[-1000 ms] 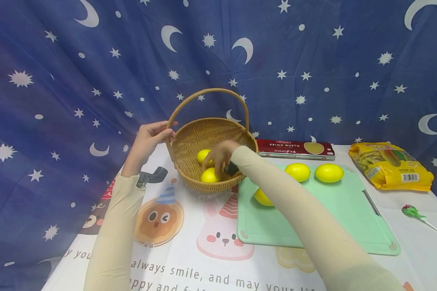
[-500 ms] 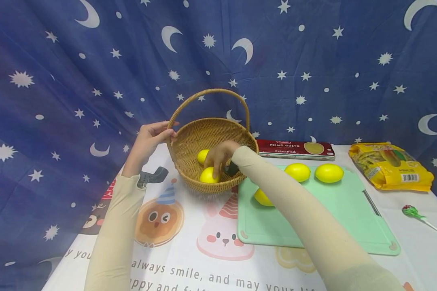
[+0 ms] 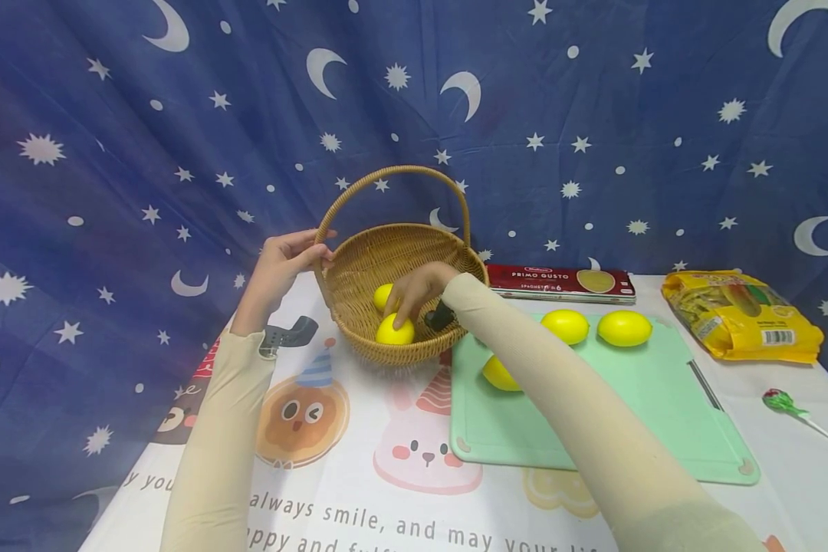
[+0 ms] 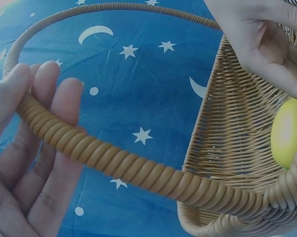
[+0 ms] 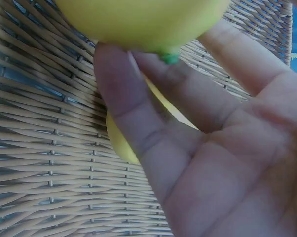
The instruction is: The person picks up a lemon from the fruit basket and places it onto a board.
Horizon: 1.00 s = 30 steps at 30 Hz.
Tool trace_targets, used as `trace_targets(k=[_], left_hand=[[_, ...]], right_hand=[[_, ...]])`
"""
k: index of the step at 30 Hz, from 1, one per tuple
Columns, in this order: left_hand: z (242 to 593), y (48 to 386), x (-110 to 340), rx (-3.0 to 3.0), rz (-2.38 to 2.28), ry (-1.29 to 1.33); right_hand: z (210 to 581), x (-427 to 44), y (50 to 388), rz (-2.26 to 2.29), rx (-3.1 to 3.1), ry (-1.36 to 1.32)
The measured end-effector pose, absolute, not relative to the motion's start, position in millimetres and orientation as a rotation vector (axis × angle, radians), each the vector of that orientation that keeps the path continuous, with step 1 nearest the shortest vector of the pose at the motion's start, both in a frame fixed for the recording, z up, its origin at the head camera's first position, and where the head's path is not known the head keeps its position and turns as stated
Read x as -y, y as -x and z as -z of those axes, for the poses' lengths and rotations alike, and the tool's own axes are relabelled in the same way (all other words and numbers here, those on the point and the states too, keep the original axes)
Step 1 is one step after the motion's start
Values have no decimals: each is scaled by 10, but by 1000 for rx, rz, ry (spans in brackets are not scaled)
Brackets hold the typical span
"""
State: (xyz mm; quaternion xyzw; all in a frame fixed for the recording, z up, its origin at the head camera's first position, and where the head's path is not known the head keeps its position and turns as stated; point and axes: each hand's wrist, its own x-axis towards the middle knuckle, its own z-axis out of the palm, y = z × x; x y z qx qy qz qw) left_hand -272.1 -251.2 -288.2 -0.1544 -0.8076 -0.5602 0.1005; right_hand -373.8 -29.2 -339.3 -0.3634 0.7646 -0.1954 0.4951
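right hand pinches lemon | left hand holds handle | pack: "PRIMO GUSTO"

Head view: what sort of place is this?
Likely a staged tabletop set, though nothing confirms it: a cutting board lies on a cartoon-print tablecloth, with a moon-and-star curtain close behind.

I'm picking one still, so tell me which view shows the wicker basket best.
The head view: the wicker basket shows nearly whole, though the right hand covers some. The left wrist view shows the handle and some wall; the right wrist view, mostly woven wall.
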Motion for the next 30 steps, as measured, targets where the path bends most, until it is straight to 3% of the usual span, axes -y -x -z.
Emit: trace_targets(k=[8, 30], left_hand=[[2886, 2722, 2516, 2370, 1674, 462], [2877, 2727, 2529, 2390, 1679, 449]], right_hand=[[3382, 297, 3727, 478, -1865, 852], [3265, 276, 3760, 657, -2169, 1140]])
